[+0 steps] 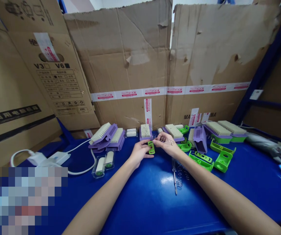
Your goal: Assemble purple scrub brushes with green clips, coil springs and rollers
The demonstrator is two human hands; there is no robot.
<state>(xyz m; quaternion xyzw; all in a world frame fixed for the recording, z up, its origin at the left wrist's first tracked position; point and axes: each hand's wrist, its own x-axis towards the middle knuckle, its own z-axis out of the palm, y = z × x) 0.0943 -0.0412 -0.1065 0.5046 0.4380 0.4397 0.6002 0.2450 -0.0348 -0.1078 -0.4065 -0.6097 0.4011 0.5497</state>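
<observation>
L hand [139, 153] gripped green pc [151, 148] btwn fingers; R hand [169, 147] had fingers closed on spring [164, 139]. Brush [145, 131] sat just behind, screwdriver [174, 173] nearer.

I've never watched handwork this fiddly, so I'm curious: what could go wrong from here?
The coil spring lying across the right hand might slip off. The small green slotted plate in the left hand could be dropped, its grip being only at the fingers. The screwdriver lies beside loose springs, near the right forearm, so a careless sweep might tangle them.
</observation>
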